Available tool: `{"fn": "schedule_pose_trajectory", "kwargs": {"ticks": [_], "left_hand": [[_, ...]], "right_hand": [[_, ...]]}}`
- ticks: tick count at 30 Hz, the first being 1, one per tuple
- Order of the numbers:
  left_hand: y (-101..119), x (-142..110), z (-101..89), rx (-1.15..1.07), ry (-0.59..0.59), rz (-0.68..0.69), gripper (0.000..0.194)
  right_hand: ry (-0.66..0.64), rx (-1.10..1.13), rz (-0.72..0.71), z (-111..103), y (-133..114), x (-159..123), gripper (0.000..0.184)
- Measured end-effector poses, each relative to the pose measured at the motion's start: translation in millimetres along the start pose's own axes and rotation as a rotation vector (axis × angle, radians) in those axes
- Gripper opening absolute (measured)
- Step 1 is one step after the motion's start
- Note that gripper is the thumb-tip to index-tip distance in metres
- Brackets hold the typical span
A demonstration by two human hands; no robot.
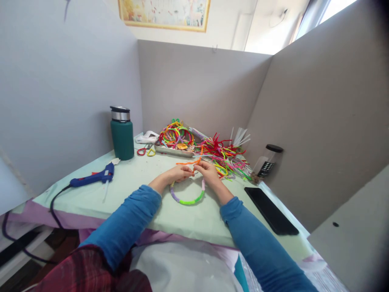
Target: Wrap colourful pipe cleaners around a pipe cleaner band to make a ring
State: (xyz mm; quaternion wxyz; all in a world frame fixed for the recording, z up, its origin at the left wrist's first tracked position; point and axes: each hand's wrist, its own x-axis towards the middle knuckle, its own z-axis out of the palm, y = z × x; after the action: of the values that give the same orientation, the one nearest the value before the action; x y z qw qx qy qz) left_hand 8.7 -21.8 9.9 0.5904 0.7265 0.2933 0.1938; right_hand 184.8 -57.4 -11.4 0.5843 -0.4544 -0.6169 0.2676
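Note:
My left hand [177, 174] and my right hand [209, 170] meet over the green table cover, fingers closed. Together they pinch the top of a headband hoop [187, 200] wrapped in purple and green pipe cleaner, which curves down toward me. An orange pipe cleaner [189, 162] runs from between the fingertips out to the left and up. Both arms wear blue sleeves.
A tray of wrapped headbands [175, 138] and a heap of loose pipe cleaners [225, 156] lie behind the hands. A blue glue gun [94, 177] with a cord and a green flask [122, 134] stand left. Scissors [146, 151], a black phone [271, 210] and a jar [267, 162] are nearby. Grey partitions enclose the desk.

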Motion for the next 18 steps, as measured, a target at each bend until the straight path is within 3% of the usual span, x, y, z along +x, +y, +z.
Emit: {"fn": "schedule_pose_trajectory", "kwargs": {"ticks": [5,11,18], "left_hand": [[-4.9,4.4,-1.6,-0.007,0.015,0.002,0.041],[-9.8,8.1,-3.9,-0.022,0.078,0.007,0.031],[-8.1,7.5,-2.5,-0.031,0.119,-0.020,0.024]], "right_hand": [[-0.020,-0.022,0.004,2.2,-5.3,-2.5,0.019],[-0.069,-0.138,-0.131,9.3,-19.9,-8.2,0.016],[-0.055,-0.228,-0.171,11.1,-24.0,-10.2,0.017]]}}
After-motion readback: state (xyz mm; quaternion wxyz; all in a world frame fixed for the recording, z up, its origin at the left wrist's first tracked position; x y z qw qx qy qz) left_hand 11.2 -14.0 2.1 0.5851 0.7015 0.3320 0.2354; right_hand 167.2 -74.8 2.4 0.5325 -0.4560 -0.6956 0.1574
